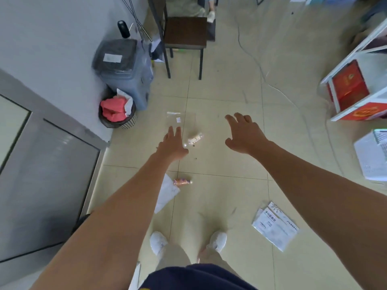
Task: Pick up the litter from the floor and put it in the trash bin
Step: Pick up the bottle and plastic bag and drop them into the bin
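Both my hands are empty, fingers spread: left hand point(172, 146), right hand point(244, 136). Litter remains on the floor point(230, 195): a wrapper point(193, 140) just right of my left hand, a clear bag point(181, 119) beyond, a tube point(182, 182) nearer, papers point(275, 226) near right. The bin point(117, 114), far left, looks partly filled. Most work remains.

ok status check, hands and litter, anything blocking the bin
Left hand and right hand open, empty, reaching down. Wrapper on floor between them, untouched. Trash bin already heaped; path clear.
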Tool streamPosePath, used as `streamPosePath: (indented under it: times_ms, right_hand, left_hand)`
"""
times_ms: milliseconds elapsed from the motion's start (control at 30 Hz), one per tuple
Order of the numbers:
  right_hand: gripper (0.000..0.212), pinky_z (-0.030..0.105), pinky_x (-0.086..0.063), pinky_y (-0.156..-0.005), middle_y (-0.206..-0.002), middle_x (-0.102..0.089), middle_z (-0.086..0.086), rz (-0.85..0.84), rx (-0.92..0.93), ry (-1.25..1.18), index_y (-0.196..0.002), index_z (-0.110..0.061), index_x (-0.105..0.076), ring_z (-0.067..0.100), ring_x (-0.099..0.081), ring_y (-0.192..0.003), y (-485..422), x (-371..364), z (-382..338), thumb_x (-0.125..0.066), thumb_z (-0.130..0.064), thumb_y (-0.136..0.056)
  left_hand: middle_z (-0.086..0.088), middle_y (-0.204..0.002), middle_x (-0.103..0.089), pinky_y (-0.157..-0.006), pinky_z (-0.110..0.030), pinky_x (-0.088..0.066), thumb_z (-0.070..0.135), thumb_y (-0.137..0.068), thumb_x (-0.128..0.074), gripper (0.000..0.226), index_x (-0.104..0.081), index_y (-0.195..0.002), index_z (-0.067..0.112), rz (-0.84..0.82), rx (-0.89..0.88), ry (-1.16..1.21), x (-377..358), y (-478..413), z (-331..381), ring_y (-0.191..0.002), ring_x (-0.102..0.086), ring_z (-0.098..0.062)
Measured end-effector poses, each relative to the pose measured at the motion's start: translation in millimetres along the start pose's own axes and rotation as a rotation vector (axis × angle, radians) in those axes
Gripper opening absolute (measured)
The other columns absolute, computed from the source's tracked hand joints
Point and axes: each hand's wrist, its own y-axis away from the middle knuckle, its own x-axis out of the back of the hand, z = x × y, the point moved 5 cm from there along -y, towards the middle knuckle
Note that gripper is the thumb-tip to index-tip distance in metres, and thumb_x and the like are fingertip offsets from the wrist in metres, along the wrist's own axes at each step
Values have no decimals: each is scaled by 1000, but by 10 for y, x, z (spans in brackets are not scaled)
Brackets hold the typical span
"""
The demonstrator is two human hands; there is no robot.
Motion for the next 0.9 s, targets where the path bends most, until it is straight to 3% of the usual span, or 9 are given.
streamPosePath:
  times_ms: [200, 433, 600, 767, 900]
  right_hand:
    - [73, 45, -44, -102, -153, -40, 11, -2, 55, -8, -156, -18, -29, 33, -40, -137, -370, 261, 477, -59, -24, -89]
    - [74, 44, -46, -99, -149, -44, 12, -10, 163, 46, -157, -17, -29, 33, -42, -135, -1546, 502, 642, -59, -26, -90]
    - [69, 44, -47, -96, -144, -46, 13, -70, 187, 106, -154, -14, -33, 33, -44, -131, -2443, 689, 951, -58, -26, -92]
    - [64, 45, -47, -95, -140, -48, 15, -92, 269, 161, -152, -12, -35, 35, -45, -128, -3315, 1072, 1218, -56, -24, -92]
    - [64, 45, -47, -94, -140, -50, 13, -94, 354, 228, -153, -14, -34, 34, -46, -129, -4147, 1353, 1388, -55, -24, -93]
  left_hand:
    - [-5, -171, 11, -115, -46, -37, 29, -93, -61, 94, 1, -163, 20, 11, 68, 288, -170, -176, 525, -153, -22, -33]
    - [-11, -170, 5, -118, -52, -28, 31, -92, -64, 95, -2, -163, 16, 136, 117, 188, 6, -1118, 745, -155, -14, -35]
    - [-14, -170, 0, -117, -51, -29, 37, -93, -64, 94, -6, -162, 13, 131, 169, 187, 283, -1982, 1012, -155, -12, -33]
    - [-13, -169, -5, -115, -56, -30, 36, -96, -60, 85, -10, -161, 13, 99, 379, 386, 438, -2523, 1358, -154, -15, -34]
    - [-16, -169, -4, -114, -59, -29, 31, -99, -56, 78, -11, -160, 13, 112, 448, 425, 488, -2864, 1603, -153, -16, -36]
